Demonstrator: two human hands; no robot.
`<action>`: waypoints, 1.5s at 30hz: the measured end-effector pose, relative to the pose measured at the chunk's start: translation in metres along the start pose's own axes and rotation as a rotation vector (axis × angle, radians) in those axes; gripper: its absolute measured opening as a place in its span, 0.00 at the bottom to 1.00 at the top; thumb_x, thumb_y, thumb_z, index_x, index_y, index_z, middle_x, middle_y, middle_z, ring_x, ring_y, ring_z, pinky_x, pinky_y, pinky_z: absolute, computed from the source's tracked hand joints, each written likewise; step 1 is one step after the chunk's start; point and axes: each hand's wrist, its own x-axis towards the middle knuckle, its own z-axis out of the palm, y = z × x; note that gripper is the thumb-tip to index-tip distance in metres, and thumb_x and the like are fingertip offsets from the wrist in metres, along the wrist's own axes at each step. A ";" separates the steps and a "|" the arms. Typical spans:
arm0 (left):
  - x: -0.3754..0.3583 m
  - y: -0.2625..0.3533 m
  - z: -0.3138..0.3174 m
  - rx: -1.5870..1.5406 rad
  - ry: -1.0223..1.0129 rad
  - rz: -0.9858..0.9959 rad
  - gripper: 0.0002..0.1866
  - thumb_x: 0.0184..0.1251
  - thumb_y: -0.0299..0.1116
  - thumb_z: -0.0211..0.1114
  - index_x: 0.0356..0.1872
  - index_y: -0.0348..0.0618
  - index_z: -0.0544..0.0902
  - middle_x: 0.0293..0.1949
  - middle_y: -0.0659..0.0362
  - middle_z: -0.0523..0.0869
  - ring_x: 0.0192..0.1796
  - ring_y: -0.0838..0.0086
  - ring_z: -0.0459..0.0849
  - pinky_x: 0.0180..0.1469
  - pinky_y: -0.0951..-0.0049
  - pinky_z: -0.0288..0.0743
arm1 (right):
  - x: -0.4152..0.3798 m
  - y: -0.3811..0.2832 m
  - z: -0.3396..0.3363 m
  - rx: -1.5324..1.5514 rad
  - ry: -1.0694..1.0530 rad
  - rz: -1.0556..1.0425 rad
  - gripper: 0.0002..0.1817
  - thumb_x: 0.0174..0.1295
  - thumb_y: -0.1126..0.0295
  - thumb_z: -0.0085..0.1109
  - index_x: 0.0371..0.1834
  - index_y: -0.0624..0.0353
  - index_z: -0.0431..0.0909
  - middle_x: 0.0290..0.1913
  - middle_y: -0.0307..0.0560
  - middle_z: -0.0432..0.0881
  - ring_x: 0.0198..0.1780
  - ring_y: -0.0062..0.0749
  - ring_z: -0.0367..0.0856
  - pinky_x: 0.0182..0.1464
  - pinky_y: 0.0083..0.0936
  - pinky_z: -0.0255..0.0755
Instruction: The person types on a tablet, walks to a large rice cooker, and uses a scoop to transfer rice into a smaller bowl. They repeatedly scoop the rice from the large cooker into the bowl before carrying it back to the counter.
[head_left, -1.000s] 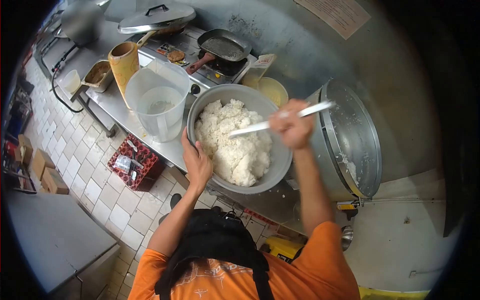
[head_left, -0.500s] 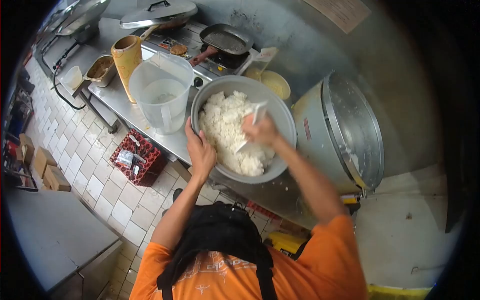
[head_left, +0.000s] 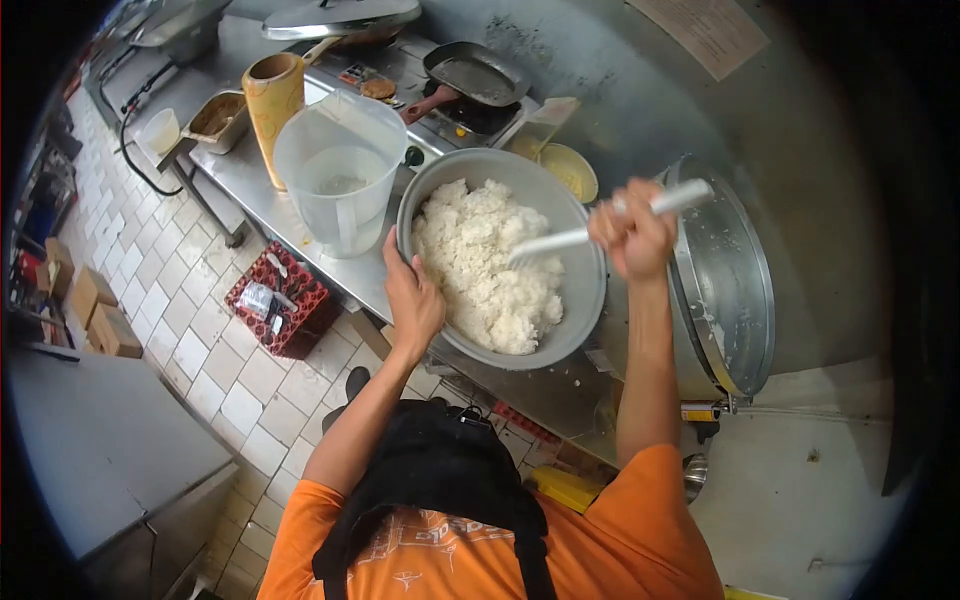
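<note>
A big grey bowl (head_left: 580, 315) stands on the steel counter, heaped with cooked white rice (head_left: 490, 265). My left hand (head_left: 413, 303) grips the bowl's near-left rim, with the thumb side against the outer wall. Above the bowl's right edge, my right hand (head_left: 636, 232) is wrapped round a white rice paddle (head_left: 560, 243). The paddle's handle end points up and right, and its other end, slightly blurred, reaches to the right side of the rice heap. Just left of the bowl stands a clear plastic jug (head_left: 345, 190) with some liquid in it.
A large round metal container (head_left: 745, 310) with rice bits stands close at right. Behind the bowl are a small yellowish bowl (head_left: 570, 172) and a square pan (head_left: 478, 75) on the stove. A yellow roll (head_left: 272, 115) stands left; a red crate (head_left: 290, 325) sits on the floor.
My right hand has lifted out of the bowl with the paddle and moved right and up. My left hand stays on the rim. The view has shifted slightly.
</note>
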 end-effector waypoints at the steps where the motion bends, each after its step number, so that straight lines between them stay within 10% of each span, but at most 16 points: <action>1: 0.000 0.000 0.001 0.014 0.019 0.029 0.24 0.72 0.22 0.45 0.68 0.35 0.57 0.51 0.34 0.79 0.53 0.43 0.80 0.54 0.58 0.70 | -0.020 0.011 0.004 0.057 -0.026 -0.029 0.10 0.54 0.74 0.55 0.16 0.54 0.69 0.14 0.34 0.69 0.16 0.20 0.68 0.17 0.22 0.62; 6: 0.002 0.012 -0.003 0.044 -0.023 -0.046 0.24 0.71 0.21 0.45 0.68 0.35 0.57 0.49 0.34 0.80 0.52 0.43 0.80 0.54 0.57 0.71 | -0.039 0.010 0.010 -0.244 -0.382 -0.143 0.15 0.53 0.74 0.52 0.11 0.51 0.64 0.14 0.34 0.69 0.14 0.21 0.66 0.18 0.19 0.65; 10: 0.003 0.007 0.000 0.030 -0.013 -0.026 0.24 0.71 0.21 0.45 0.68 0.35 0.57 0.49 0.35 0.80 0.49 0.45 0.82 0.52 0.59 0.72 | -0.011 -0.057 -0.032 0.558 -0.067 -0.123 0.16 0.52 0.74 0.55 0.10 0.51 0.64 0.13 0.34 0.67 0.15 0.20 0.66 0.17 0.24 0.62; 12: 0.002 0.002 0.002 0.106 0.045 0.069 0.24 0.72 0.22 0.45 0.68 0.35 0.57 0.49 0.36 0.80 0.48 0.47 0.82 0.52 0.60 0.71 | -0.007 0.010 0.047 0.110 0.127 -0.414 0.13 0.54 0.75 0.52 0.13 0.53 0.66 0.12 0.38 0.67 0.13 0.21 0.66 0.15 0.20 0.62; 14: 0.000 0.001 -0.001 0.077 -0.011 0.037 0.24 0.72 0.21 0.45 0.68 0.35 0.57 0.51 0.36 0.79 0.49 0.48 0.81 0.53 0.61 0.70 | -0.013 0.025 0.076 0.332 -0.105 -0.105 0.11 0.53 0.74 0.57 0.16 0.53 0.68 0.13 0.35 0.69 0.12 0.20 0.65 0.15 0.21 0.61; 17: -0.003 -0.005 -0.001 0.056 -0.028 0.034 0.24 0.72 0.21 0.44 0.68 0.35 0.57 0.54 0.36 0.77 0.53 0.48 0.79 0.57 0.62 0.68 | 0.017 -0.057 0.041 0.215 0.149 0.012 0.14 0.54 0.76 0.48 0.12 0.55 0.63 0.09 0.36 0.63 0.11 0.21 0.64 0.15 0.19 0.58; 20: 0.001 -0.005 0.000 0.041 -0.017 0.030 0.24 0.72 0.22 0.45 0.69 0.34 0.57 0.57 0.36 0.75 0.58 0.47 0.76 0.60 0.62 0.66 | 0.072 -0.020 -0.021 0.339 0.398 -0.281 0.08 0.55 0.73 0.55 0.19 0.55 0.72 0.15 0.37 0.73 0.13 0.20 0.70 0.15 0.19 0.61; 22: 0.002 -0.012 0.003 0.076 0.029 0.095 0.24 0.72 0.22 0.45 0.68 0.34 0.57 0.56 0.35 0.76 0.57 0.46 0.77 0.59 0.60 0.66 | 0.096 0.074 -0.019 -0.265 0.653 -0.249 0.07 0.54 0.72 0.53 0.23 0.63 0.73 0.18 0.43 0.76 0.21 0.36 0.78 0.23 0.30 0.71; 24: 0.000 -0.008 -0.002 0.044 0.001 0.072 0.24 0.72 0.22 0.45 0.68 0.34 0.57 0.55 0.35 0.76 0.57 0.45 0.77 0.59 0.60 0.66 | 0.080 0.069 0.012 -0.419 0.614 -0.691 0.09 0.50 0.69 0.57 0.20 0.64 0.72 0.19 0.45 0.77 0.23 0.40 0.78 0.26 0.34 0.70; 25: 0.003 -0.005 -0.001 0.008 -0.020 0.039 0.24 0.72 0.22 0.45 0.68 0.33 0.57 0.55 0.35 0.76 0.57 0.45 0.77 0.59 0.59 0.67 | 0.086 0.057 0.001 -0.440 0.411 -0.281 0.11 0.46 0.66 0.61 0.17 0.62 0.73 0.19 0.44 0.79 0.21 0.35 0.78 0.24 0.33 0.68; 28: 0.002 0.000 -0.003 0.066 -0.025 0.026 0.24 0.72 0.23 0.45 0.68 0.33 0.57 0.54 0.34 0.77 0.56 0.44 0.77 0.58 0.59 0.67 | 0.092 -0.023 -0.023 -0.246 0.589 -0.073 0.12 0.49 0.68 0.62 0.16 0.61 0.71 0.24 0.44 0.80 0.28 0.29 0.78 0.32 0.29 0.71; 32: 0.004 0.000 -0.001 0.049 -0.010 0.028 0.24 0.72 0.23 0.45 0.68 0.33 0.57 0.54 0.34 0.76 0.56 0.43 0.77 0.58 0.58 0.67 | 0.074 0.028 0.017 -0.093 0.555 -0.304 0.14 0.52 0.69 0.58 0.12 0.63 0.71 0.19 0.46 0.79 0.24 0.31 0.78 0.27 0.36 0.69; 34: 0.001 0.001 -0.003 0.055 -0.024 0.054 0.24 0.72 0.23 0.45 0.68 0.33 0.57 0.54 0.34 0.76 0.56 0.42 0.77 0.58 0.58 0.67 | 0.077 0.054 0.035 -0.649 0.459 -1.011 0.14 0.52 0.68 0.58 0.12 0.61 0.71 0.17 0.50 0.76 0.19 0.32 0.77 0.22 0.33 0.69; 35: 0.006 0.002 0.000 0.049 -0.019 0.067 0.24 0.72 0.23 0.45 0.68 0.33 0.57 0.54 0.34 0.76 0.56 0.42 0.77 0.58 0.58 0.67 | 0.098 0.064 0.031 -0.493 0.379 -0.518 0.12 0.50 0.69 0.58 0.13 0.61 0.72 0.16 0.50 0.74 0.18 0.31 0.76 0.21 0.33 0.69; 45: 0.002 0.005 -0.006 0.034 -0.073 -0.031 0.24 0.73 0.25 0.43 0.69 0.33 0.55 0.54 0.33 0.77 0.55 0.41 0.78 0.57 0.55 0.68 | 0.124 0.026 -0.007 0.080 0.493 -0.152 0.14 0.50 0.73 0.60 0.11 0.55 0.67 0.12 0.36 0.70 0.12 0.22 0.70 0.15 0.24 0.63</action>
